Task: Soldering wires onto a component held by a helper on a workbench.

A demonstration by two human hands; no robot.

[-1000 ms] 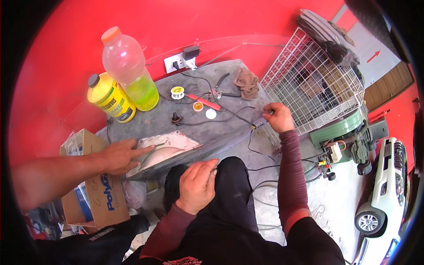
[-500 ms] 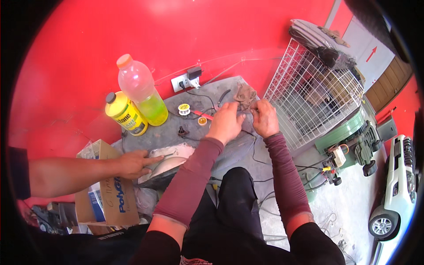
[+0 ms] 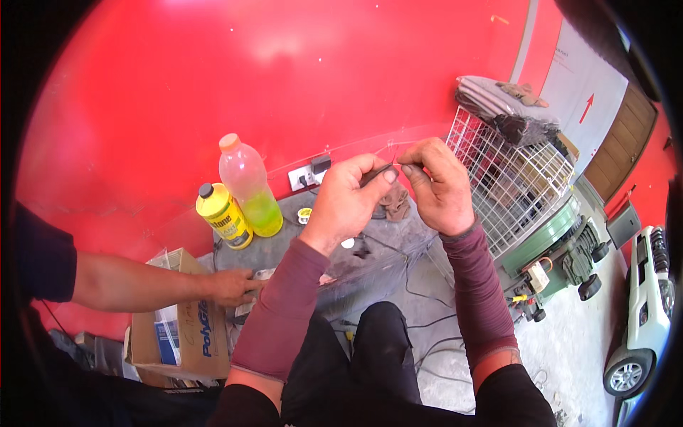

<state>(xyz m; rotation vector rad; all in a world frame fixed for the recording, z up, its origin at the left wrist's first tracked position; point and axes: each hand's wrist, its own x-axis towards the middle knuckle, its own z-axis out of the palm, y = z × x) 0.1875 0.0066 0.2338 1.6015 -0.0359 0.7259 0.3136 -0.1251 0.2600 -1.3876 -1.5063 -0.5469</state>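
Observation:
My left hand and my right hand are raised above the table, fingertips facing each other a short gap apart. A thin wire runs between them, dark near the left fingertips. Each hand pinches it between thumb and forefinger. Beneath my hands a crumpled brown cloth lies on the dark grey table. Left of my left wrist is a small spool, partly covered. A small round white piece shows beside that wrist.
Another person's hand reaches in from the left. A yellow bottle and a large clear bottle with green liquid stand by the red wall. A cardboard box is lower left. A white wire cage stands right.
Both my hands have lifted from the table by the cloth, with the wire now visible between them. The view has tilted up, so the table and bottles sit lower.

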